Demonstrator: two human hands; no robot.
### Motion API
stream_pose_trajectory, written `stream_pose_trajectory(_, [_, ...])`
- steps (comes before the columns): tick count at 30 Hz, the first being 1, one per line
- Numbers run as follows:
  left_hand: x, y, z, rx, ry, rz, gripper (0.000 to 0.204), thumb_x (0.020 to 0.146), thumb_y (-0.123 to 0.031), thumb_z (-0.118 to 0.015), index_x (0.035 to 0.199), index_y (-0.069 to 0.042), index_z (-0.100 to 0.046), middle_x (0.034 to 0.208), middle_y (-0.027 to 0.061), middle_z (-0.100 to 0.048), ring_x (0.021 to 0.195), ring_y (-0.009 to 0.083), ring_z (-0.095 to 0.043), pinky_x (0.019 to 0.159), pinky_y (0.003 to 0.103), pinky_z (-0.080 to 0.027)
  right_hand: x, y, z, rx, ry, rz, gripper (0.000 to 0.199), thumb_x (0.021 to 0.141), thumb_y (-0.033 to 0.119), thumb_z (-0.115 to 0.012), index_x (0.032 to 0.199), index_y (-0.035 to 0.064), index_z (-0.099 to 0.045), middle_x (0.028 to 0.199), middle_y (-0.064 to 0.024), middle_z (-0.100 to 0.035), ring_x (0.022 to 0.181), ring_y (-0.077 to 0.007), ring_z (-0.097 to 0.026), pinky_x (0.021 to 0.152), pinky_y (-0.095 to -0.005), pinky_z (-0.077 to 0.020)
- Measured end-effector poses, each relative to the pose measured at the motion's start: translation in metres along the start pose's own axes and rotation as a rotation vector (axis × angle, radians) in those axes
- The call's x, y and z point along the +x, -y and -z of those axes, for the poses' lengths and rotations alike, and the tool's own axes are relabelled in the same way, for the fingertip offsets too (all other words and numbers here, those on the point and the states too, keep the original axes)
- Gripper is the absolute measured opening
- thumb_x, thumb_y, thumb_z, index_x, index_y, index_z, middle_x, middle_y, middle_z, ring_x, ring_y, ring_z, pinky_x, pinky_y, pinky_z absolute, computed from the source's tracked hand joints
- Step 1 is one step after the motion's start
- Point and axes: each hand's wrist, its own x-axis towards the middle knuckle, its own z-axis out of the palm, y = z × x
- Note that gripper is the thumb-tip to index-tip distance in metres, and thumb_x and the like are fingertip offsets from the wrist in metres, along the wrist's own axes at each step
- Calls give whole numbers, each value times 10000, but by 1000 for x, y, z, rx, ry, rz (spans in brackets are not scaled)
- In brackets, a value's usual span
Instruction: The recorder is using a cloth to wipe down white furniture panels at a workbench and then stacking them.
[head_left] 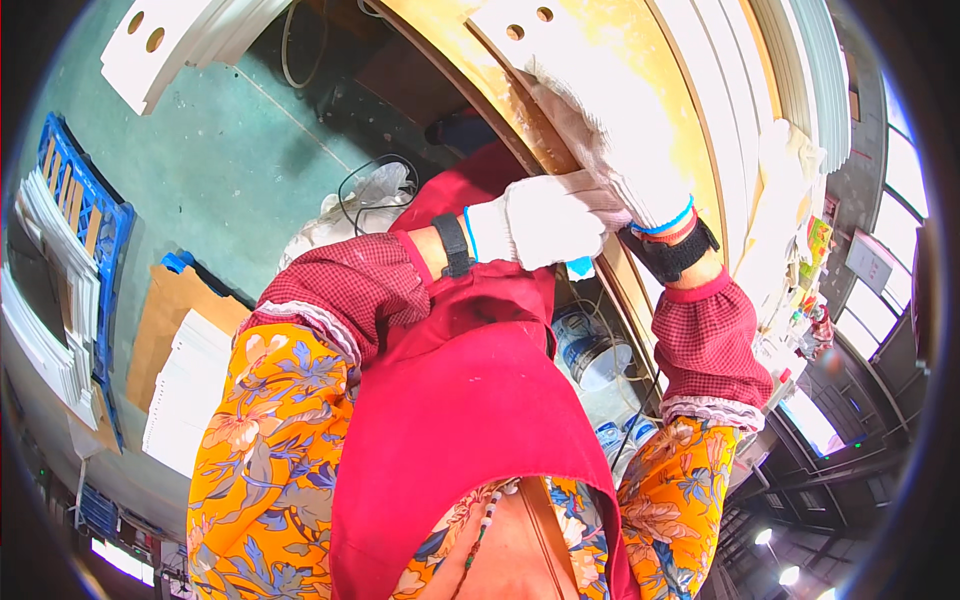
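Observation:
My left hand (555, 222), in a white knitted glove, is closed just below my right palm, close to the table's edge. A small blue and white piece (580, 268) shows under its fingers; what the fist grips is hidden. My right hand (600, 130), gloved in white with a blue cuff band, reaches over the table with fingers stretched out. It lies along the brown edge of a white panel (575, 40) with two round holes. Glare washes out much of this hand and the panel, so their contact is hard to make out.
White panels (815, 70) stand stacked on the table's right, and more holed panels (180, 40) are at upper left. On the green floor lie a blue pallet (105, 235) and cardboard (165, 325). Buckets (600, 360) and a black cable (372, 165) are near my body.

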Motion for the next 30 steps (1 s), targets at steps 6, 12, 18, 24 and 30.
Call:
stream_pose_trajectory(6, [0, 1, -1, 7, 15, 5, 252, 736, -204, -570, 957, -129, -665, 1055, 72, -650, 1028, 297, -596, 917, 404, -466, 0, 1, 1, 121, 43, -156, 237, 882, 147, -612, 1103, 70, -650, 1032, -131, -653, 911, -288, -633, 810, -345, -499])
stream_pose_trajectory(12, [-6, 5, -9, -56, -24, 39, 285, 742, -226, -572, 984, -96, -650, 1080, 81, -637, 1035, 301, -592, 942, 404, -452, 3, -2, 3, -13, 68, 17, 257, 874, 145, -616, 1119, 71, -644, 1043, -128, -652, 926, -283, -631, 826, -346, -495])
stream_pose_trajectory(18, [-8, 4, -4, -66, 65, 59, 281, 768, -180, -576, 997, -35, -650, 1202, 128, -601, 1163, 306, -538, 1005, 384, -430, -14, 1, -3, 91, 16, -117, 317, 865, 135, -615, 1176, 80, -616, 1063, -116, -650, 981, -270, -621, 882, -339, -479])
stream_pose_trajectory(24, [-7, 10, -11, -22, 94, -32, 260, 767, -218, -571, 1006, -149, -648, 1176, 88, -610, 1131, 273, -556, 1021, 427, -406, -4, -24, -13, 511, 55, -497, 278, 884, 88, -614, 1155, 30, -601, 1044, -91, -659, 974, -179, -625, 891, -282, -473])
stream_pose_trajectory(30, [-11, 4, -12, 106, 68, 35, 266, 826, -190, -621, 1079, -113, -640, 1175, 112, -607, 1135, 276, -563, 1012, 446, -425, 27, -20, -5, 205, -54, -411, 277, 887, 191, -623, 1124, 49, -624, 1053, -119, -656, 970, -225, -633, 870, -302, -481])
